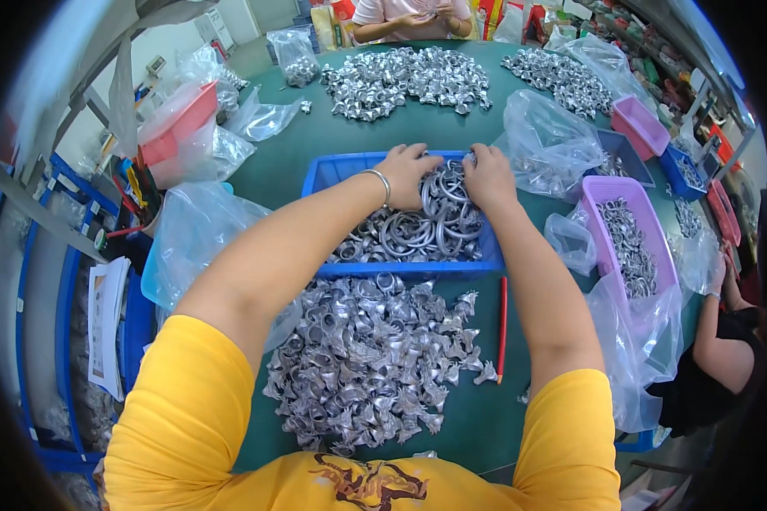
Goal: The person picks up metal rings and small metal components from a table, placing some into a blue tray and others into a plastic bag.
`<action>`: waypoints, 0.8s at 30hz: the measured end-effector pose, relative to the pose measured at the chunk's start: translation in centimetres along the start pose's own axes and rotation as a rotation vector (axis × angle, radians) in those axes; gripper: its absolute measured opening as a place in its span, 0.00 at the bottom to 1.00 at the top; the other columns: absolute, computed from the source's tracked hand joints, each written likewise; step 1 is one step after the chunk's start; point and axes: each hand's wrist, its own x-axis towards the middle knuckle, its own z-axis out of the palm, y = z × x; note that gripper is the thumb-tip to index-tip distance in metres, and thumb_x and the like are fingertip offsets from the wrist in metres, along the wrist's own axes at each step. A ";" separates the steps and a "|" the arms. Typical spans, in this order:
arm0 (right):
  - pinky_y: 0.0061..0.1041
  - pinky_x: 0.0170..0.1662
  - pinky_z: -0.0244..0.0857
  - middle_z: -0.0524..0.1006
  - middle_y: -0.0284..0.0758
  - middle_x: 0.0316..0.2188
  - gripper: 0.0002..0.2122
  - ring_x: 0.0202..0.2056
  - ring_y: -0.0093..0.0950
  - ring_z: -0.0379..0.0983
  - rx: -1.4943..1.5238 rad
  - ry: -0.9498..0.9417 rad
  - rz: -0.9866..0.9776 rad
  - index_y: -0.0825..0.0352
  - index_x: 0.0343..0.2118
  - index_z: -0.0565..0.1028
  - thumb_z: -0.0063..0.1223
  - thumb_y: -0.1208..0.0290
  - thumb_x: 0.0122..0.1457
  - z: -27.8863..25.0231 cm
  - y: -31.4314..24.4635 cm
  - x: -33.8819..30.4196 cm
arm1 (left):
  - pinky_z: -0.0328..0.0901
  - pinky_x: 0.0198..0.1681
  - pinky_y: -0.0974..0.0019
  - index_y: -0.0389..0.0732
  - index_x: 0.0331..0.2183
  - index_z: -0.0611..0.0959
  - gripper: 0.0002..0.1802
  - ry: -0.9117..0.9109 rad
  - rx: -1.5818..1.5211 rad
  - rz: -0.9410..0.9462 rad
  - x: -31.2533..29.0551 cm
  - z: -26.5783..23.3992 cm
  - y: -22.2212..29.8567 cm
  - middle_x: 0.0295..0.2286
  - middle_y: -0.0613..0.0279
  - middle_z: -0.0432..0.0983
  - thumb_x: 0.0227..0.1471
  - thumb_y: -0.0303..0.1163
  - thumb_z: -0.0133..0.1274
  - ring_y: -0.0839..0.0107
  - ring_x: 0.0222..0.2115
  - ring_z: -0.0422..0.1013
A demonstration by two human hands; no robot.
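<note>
A blue plastic tray holds a jumble of silver-grey metal bangles and smaller ring-like pieces. At its far side my left hand, with a bangle on the wrist, has its fingers curled over the pile. My right hand is curled against the pile's right side, by the tray's far right corner. Both hands hold a cluster of bangles between them; some fingertips are hidden among the metal. Close to my body, a wide heap of silver-grey cast metal rings lies on the green table.
A red pencil-like stick lies right of the ring heap. A purple basket of metal pieces and plastic bags stand at right. More metal heaps lie across the table near another person. Another person's arm shows at right.
</note>
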 end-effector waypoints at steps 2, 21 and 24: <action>0.40 0.46 0.63 0.71 0.42 0.42 0.13 0.44 0.42 0.67 0.007 0.021 -0.024 0.65 0.38 0.73 0.54 0.68 0.50 0.5 0.2 -0.2 | 0.54 0.58 0.57 0.47 0.53 0.65 0.44 0.007 0.016 -0.026 0.0 0.8 -0.7 0.57 0.52 0.52 0.31 0.30 0.62 0.45 0.54 0.54; 0.35 0.43 0.69 0.75 0.45 0.40 0.11 0.43 0.40 0.73 -0.380 -0.583 -0.192 0.68 0.35 0.78 0.49 0.77 0.48 -3.3 -3.2 2.3 | 0.63 0.45 0.58 0.41 0.38 0.73 0.28 0.185 -0.067 0.046 -2.4 1.1 -0.9 0.36 0.55 0.71 0.31 0.37 0.62 0.55 0.42 0.63; 0.35 0.43 0.69 0.76 0.44 0.39 0.12 0.42 0.40 0.73 -0.390 -0.647 -0.268 0.67 0.36 0.78 0.49 0.79 0.48 -3.6 -2.6 2.6 | 0.63 0.44 0.57 0.41 0.38 0.73 0.28 0.227 -0.021 0.087 -2.4 1.4 -2.1 0.35 0.56 0.71 0.32 0.40 0.63 0.55 0.41 0.63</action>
